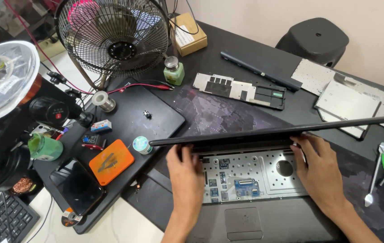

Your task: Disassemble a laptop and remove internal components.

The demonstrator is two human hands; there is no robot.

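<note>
Under both hands, a dark desk (228, 76) by a pale wall; left hand (184, 173) and right hand (318, 168) grip the laptop lid (273, 132), with a fan (113, 38) beyond the left and a stool (313, 38) beyond the right.

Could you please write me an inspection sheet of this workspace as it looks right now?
Surface: black desk, dark mat under the work.
Job's things: opened laptop, keyboard removed, metal frame and blue board exposed; its lid tilted low over the base.
Clutter: metal plate, black strip, keyboard panels, green bottle, orange case, phone, solder spool, spudger, cardboard box.
Hands: left hand and right hand both grip the lid's lower edge.
Cables: red and black leads beside the fan.
Surroundings: desk fan, magnifier lamp, black stool, pale wall.
</note>
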